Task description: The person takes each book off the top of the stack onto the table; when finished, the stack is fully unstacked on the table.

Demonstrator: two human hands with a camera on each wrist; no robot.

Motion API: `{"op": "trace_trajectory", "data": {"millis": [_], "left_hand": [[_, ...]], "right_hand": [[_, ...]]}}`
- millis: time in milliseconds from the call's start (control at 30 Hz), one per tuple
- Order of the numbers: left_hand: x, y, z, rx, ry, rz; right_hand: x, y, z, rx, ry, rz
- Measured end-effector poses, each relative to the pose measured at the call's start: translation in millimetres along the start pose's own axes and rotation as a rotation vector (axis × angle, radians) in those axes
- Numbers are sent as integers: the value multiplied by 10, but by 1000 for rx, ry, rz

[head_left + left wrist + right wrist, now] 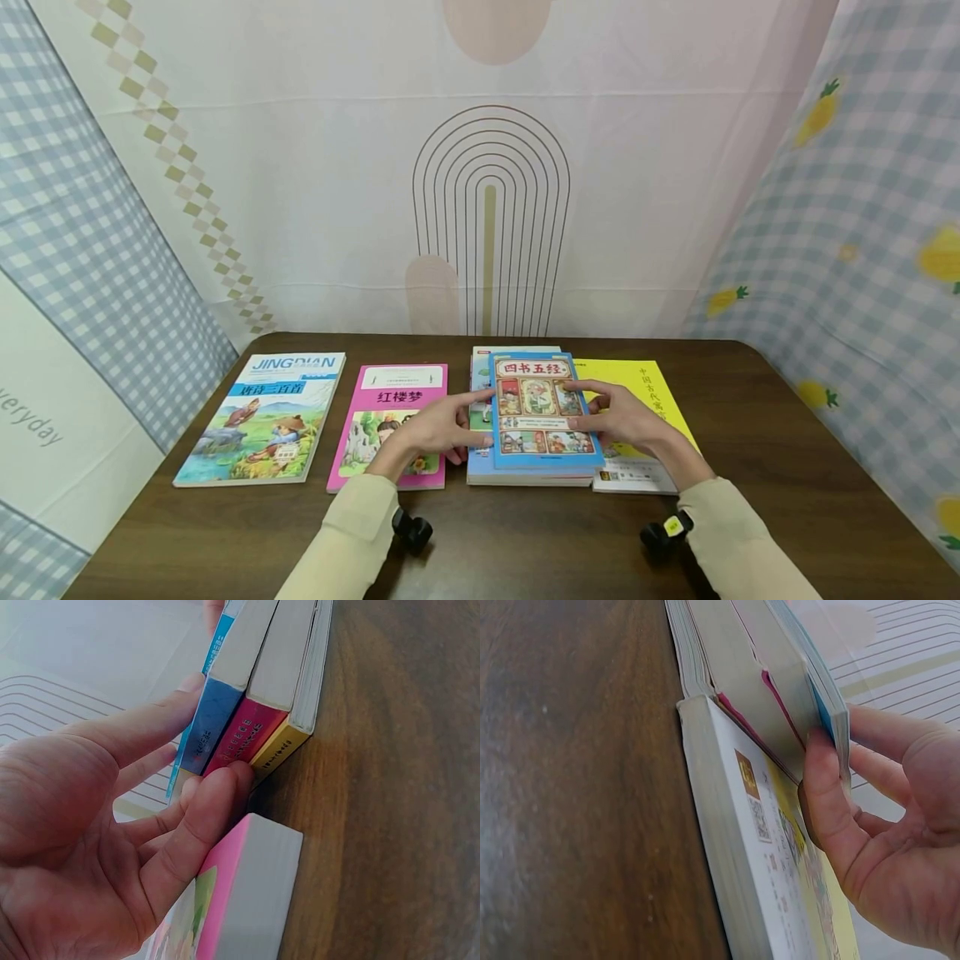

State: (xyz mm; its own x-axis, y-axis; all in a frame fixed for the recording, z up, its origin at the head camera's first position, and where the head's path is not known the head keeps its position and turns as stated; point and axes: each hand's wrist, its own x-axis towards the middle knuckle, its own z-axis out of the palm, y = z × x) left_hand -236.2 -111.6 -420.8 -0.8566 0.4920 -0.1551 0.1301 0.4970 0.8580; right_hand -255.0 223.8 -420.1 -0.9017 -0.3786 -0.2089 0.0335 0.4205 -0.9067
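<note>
From above, the 四书五经 book [547, 461] hides most of the lower book [480, 473]; spine lettering [240, 741] is too blurred to read

Dark brown, wood-grained table [528, 542] with rounded far corners, set before an off-white fabric backdrop [645, 200] printed with concentric thin-lined arches [489, 217]. Left, blue-and-white gingham cloth [90, 167]; right, pale blue-and-white checked cloth [832, 333] bearing yellow fruit motifs [817, 117].
</note>
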Motion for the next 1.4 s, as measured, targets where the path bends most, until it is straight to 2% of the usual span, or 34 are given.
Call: {"op": "trace_trajectory", "data": {"millis": [267,1167,1400], "left_hand": [[0,-2,7,8,3,-14],[10,-7,8,9,24,-34],[11,-13,8,7,24,-28]], "right_hand": [[-6,48,-42,48,-9,47],[-135,135,-200,247,34,25],[-206,117,-301,226,88,41]]}}
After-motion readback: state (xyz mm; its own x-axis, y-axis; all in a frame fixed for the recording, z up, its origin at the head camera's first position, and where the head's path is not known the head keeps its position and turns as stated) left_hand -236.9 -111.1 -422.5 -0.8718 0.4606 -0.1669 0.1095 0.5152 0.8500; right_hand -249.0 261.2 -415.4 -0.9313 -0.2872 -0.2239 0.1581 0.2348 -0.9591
